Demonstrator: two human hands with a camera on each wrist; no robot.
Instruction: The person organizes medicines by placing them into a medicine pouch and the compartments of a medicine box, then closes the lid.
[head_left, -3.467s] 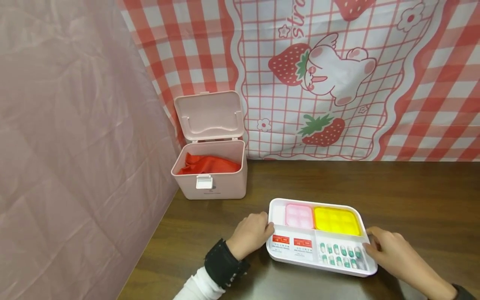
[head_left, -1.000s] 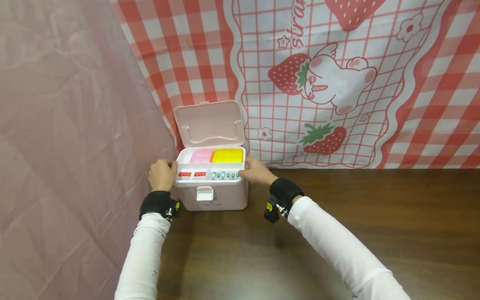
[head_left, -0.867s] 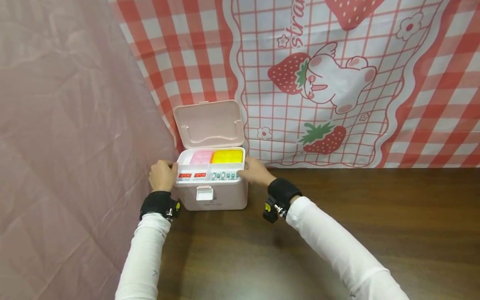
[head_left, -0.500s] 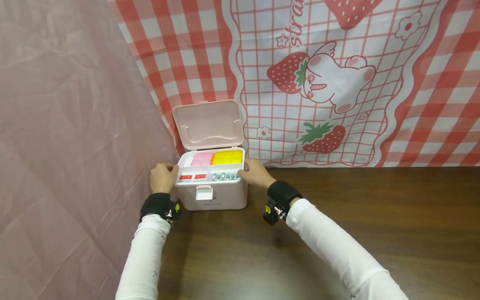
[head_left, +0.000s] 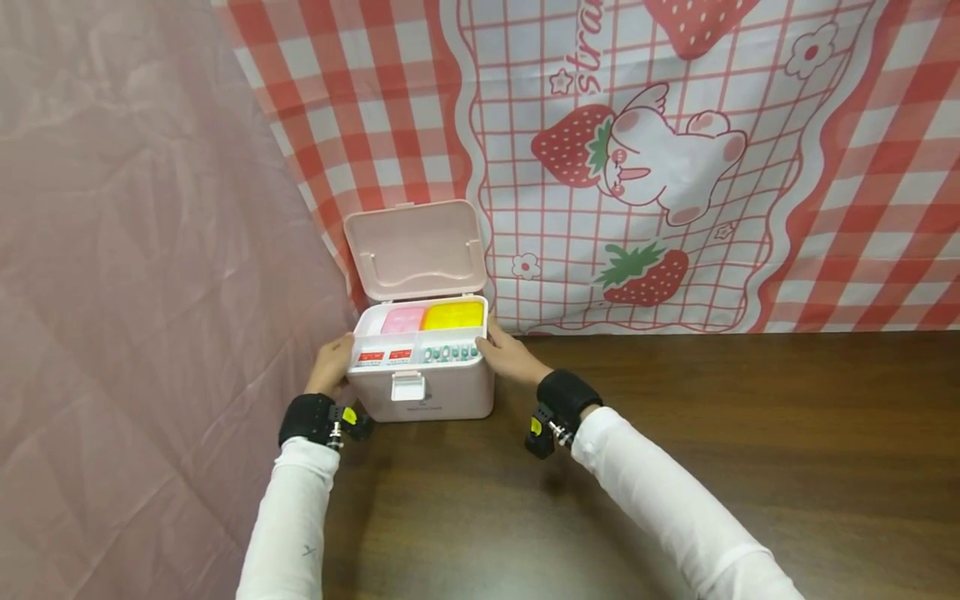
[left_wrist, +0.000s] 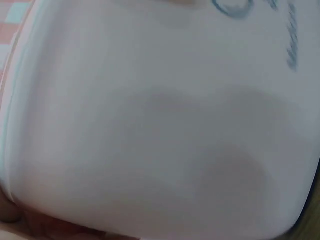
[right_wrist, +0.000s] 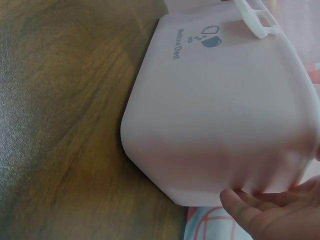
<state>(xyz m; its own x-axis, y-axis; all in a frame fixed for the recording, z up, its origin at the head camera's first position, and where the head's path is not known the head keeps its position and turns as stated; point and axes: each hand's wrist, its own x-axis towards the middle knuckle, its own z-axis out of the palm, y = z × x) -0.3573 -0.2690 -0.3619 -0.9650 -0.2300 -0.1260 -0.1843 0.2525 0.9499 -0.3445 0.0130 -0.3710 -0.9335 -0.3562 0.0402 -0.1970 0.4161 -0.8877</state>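
In the head view a pink medicine box point(head_left: 457, 402) stands with its lid point(head_left: 416, 250) up and its white latch point(head_left: 407, 386) hanging in front. A white divided tray point(head_left: 365, 322) sits in its mouth, holding a pink case point(head_left: 403, 319), a yellow case point(head_left: 454, 314), red-and-white packets point(head_left: 371, 357) and green-and-white capsules point(head_left: 450, 353). My left hand point(head_left: 330, 365) grips the box's left side near the rim; most of its fingers are hidden. On the right side, my right hand point(head_left: 512, 357) has its thumb at the rim and fingers point(right_wrist: 240, 205) against the outer wall.
A brown wooden table point(head_left: 675, 433) lies under the box and reaches right. Close on the left hangs a pink cloth point(head_left: 150, 292). Behind the box is a red-and-white strawberry-print curtain point(head_left: 510, 200). Both wrists wear black bands with small cameras.
The tray, earlier on the table between both hands, now sits in the box, covering the red cloth seen inside before. In the last half second my left hand has shifted slightly down and in.
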